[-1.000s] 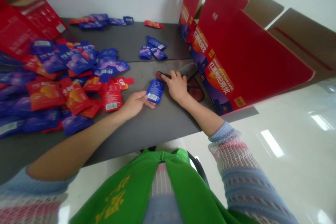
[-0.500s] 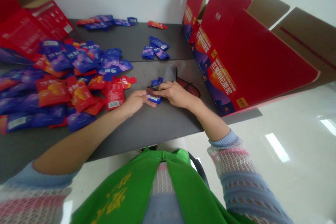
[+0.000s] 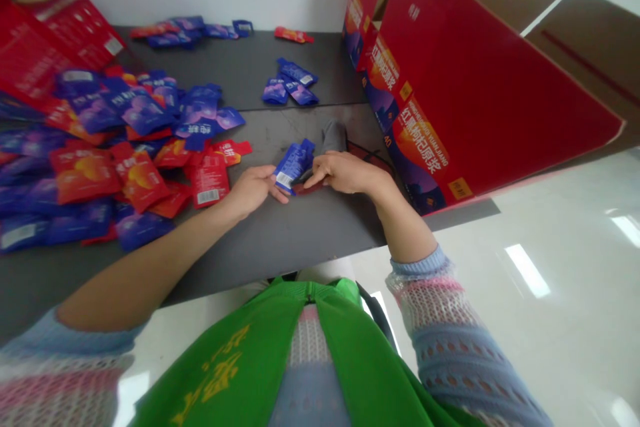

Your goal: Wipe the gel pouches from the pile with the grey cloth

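Note:
My left hand (image 3: 254, 189) pinches the lower end of a blue sachet (image 3: 292, 163) at the middle of the dark table (image 3: 310, 233). My right hand (image 3: 344, 172) is closed on a dark red cloth (image 3: 306, 185) and presses it against the sachet's lower right edge. The rest of that cloth, grey and dark red (image 3: 336, 137), trails behind my right hand towards the red box.
A heap of blue and red sachets (image 3: 100, 153) covers the left of the table. Three blue sachets (image 3: 290, 88) lie at mid-back, more along the far edge (image 3: 185, 30). A large open red carton (image 3: 450, 93) stands at right. Flat red cartons (image 3: 45, 33) lie at far left.
My right hand took up the dark red cloth from the table and brought it onto the blue sachet. The sachet is now tilted up in my left hand.

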`<action>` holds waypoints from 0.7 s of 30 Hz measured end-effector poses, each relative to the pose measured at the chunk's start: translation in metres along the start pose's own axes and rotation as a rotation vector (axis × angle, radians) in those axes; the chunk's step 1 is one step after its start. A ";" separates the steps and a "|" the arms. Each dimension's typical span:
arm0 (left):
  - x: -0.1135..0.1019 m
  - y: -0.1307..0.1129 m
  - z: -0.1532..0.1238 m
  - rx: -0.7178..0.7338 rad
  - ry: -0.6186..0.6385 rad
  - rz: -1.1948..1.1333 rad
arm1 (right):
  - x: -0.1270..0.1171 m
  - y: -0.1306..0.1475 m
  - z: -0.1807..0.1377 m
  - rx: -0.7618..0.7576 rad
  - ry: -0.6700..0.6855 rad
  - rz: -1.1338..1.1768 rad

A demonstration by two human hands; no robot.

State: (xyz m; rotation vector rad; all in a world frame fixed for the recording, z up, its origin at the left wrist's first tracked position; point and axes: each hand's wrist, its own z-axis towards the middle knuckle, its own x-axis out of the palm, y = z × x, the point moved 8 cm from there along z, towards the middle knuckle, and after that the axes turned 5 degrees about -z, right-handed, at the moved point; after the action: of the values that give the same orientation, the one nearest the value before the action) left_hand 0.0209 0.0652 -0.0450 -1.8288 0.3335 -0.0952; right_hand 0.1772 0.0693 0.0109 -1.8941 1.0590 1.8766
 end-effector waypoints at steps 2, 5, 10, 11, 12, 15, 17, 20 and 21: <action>0.001 0.000 0.000 0.004 0.002 0.018 | -0.004 -0.023 -0.005 0.146 -0.034 -0.012; -0.001 -0.002 -0.001 0.031 -0.010 0.059 | -0.015 -0.057 -0.015 0.360 -0.151 -0.093; -0.003 0.000 0.001 0.063 -0.004 0.084 | -0.029 -0.067 -0.018 0.440 -0.377 -0.181; -0.004 0.000 0.001 0.072 -0.003 0.082 | -0.031 -0.060 -0.016 0.413 -0.427 -0.174; -0.004 0.000 0.001 0.078 -0.001 0.076 | -0.034 -0.052 -0.015 0.375 -0.471 -0.167; -0.004 0.001 0.003 0.069 0.009 0.036 | -0.043 -0.026 -0.015 0.250 -0.565 -0.160; -0.003 0.001 0.004 0.053 0.021 0.003 | -0.052 -0.016 -0.022 0.206 -0.633 -0.162; 0.000 0.003 0.004 0.039 0.055 -0.056 | -0.070 -0.018 -0.042 0.203 -0.790 -0.148; 0.002 0.004 0.004 0.040 0.060 -0.070 | -0.076 -0.020 -0.049 0.211 -0.853 -0.135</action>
State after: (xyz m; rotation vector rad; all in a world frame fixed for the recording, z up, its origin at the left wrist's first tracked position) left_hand 0.0225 0.0673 -0.0506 -1.8005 0.3073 -0.2042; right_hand 0.2355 0.0744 0.0826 -0.8492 0.7587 2.0629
